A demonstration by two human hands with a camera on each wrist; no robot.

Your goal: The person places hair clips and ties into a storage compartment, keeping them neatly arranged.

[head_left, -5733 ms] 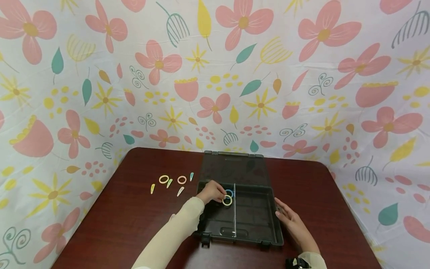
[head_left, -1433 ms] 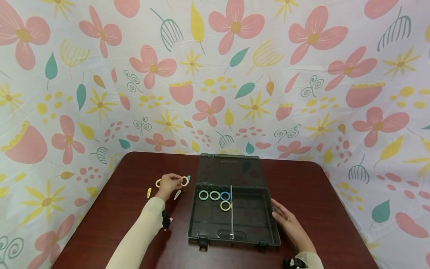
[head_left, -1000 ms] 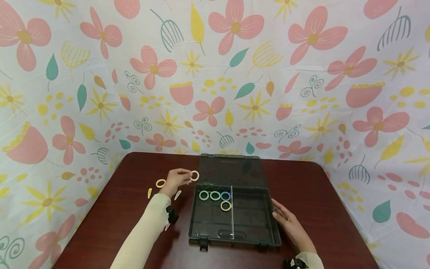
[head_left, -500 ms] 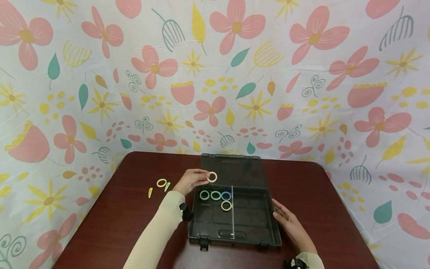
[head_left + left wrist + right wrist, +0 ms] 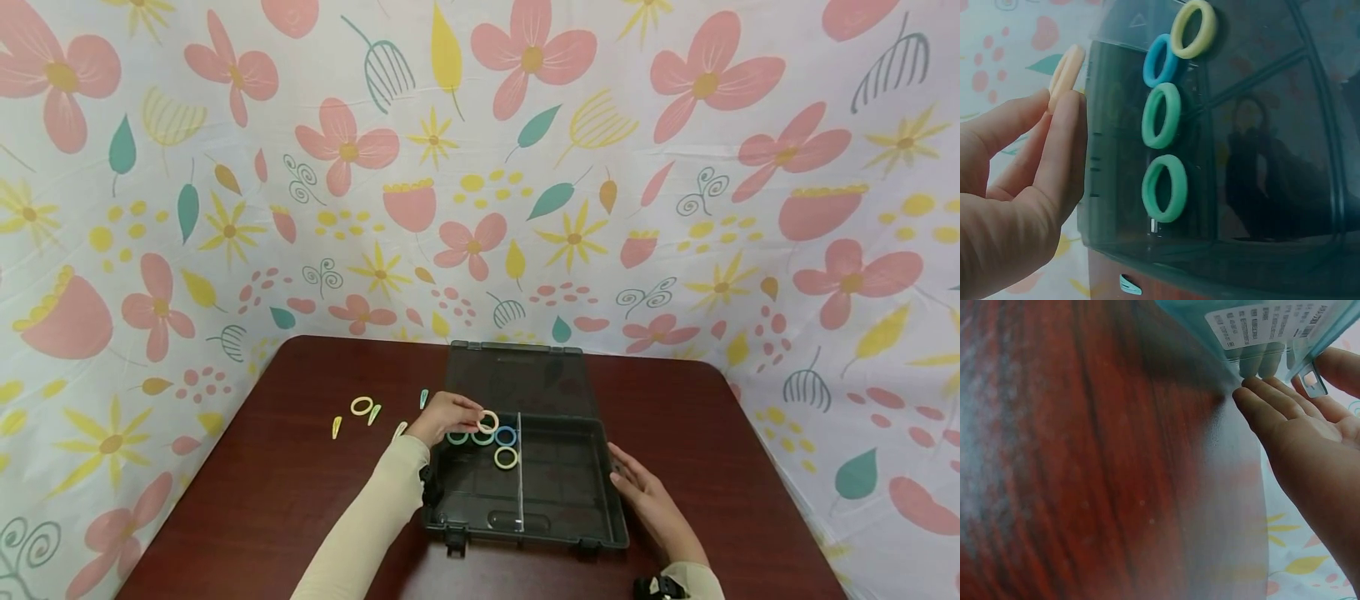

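Observation:
My left hand (image 5: 446, 417) pinches a peach hair tie (image 5: 1071, 74) between thumb and fingertips, over the back of the left compartment of a dark see-through case (image 5: 573, 479). Below it in that compartment, two green hair ties (image 5: 1178, 115) and a blue hair tie (image 5: 1150, 64) form a row along the back. A pale yellow hair tie (image 5: 506, 467) lies in front of the blue one. My right hand (image 5: 656, 504) rests against the case's right outer wall, fingers fairly straight; in the right wrist view the fingertips touch the wall beneath a white label (image 5: 1266, 326).
A clear divider (image 5: 520, 492) splits the case; its lid (image 5: 517, 379) lies back. On the table (image 5: 285, 492) to the left are a yellow hair tie (image 5: 352, 407), a yellow hair clip (image 5: 337, 427), a green clip (image 5: 373, 415), a teal clip (image 5: 424, 398) and a pale clip (image 5: 400, 430).
The pale yellow hair tie was let go in the left compartment. My left hand then lifted the peach one off the table and carried it right, over the case. My right hand stayed put.

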